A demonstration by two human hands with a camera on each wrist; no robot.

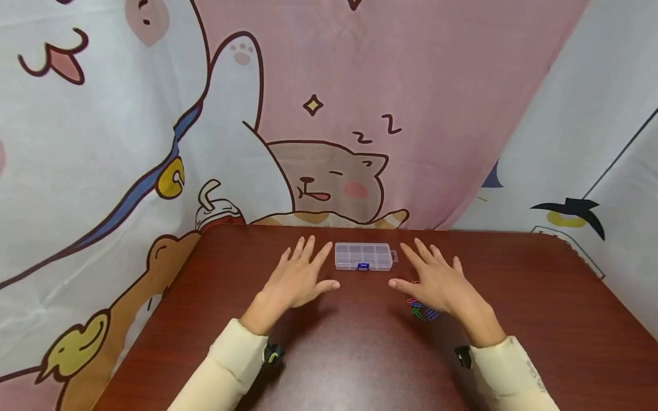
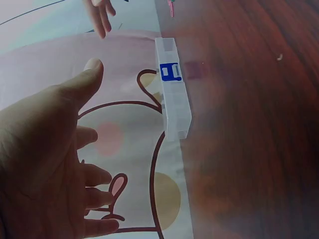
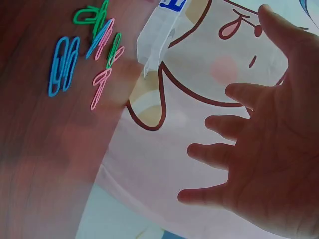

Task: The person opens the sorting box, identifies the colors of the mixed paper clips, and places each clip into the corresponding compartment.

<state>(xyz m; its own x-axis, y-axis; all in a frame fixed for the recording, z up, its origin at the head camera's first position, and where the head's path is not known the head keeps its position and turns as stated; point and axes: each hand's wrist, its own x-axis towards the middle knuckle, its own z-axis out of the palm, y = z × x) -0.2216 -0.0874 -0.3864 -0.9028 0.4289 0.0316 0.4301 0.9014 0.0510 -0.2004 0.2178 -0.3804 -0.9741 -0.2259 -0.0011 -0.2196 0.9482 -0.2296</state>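
Over worktop point(image 1: 370, 342): left grip point(image 1: 293, 277) and right grip point(image 1: 439, 279) both spread, holding nothing, flanking clear case point(image 1: 363, 256) near far edge. Paper clips point(image 1: 417, 305) by right grip. I'd brace case before thumbing its blue latch point(image 1: 363, 266).

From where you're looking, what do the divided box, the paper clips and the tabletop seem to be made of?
Box: likely smooth, clear plastic, since its dividers show through. Paper clips: probably plastic-coated wire, judging by thin bent loops in blue, green and pink. Tabletop: glossy reddish-brown wood or laminate; grain and glare show, but the core doesn't.
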